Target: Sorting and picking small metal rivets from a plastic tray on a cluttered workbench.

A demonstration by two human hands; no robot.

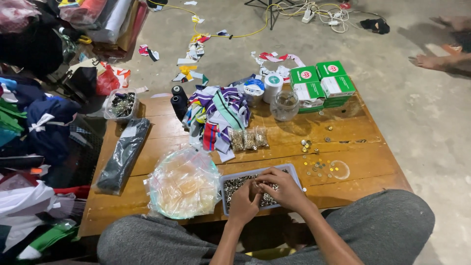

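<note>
A shallow blue-grey tray (294,171) full of small metal rings and buttons sits at the near edge of a low wooden table (363,142). Both hands are down in it. My left hand (244,202) is curled at the tray's middle, fingers bent into the metal pieces. My right hand (282,189) lies over the tray beside it, fingers closed and touching the left fingertips. What is pinched between them is too small to make out.
A clear bag of small plastic packets (184,184) lies left of the tray, a black wrapped bundle (122,154) further left. Loose buttons (319,167), fabric strips (218,115), thread spools, a glass jar (284,105) and green boxes (321,81) fill the table's back. Another person's feet (441,59) are at far right.
</note>
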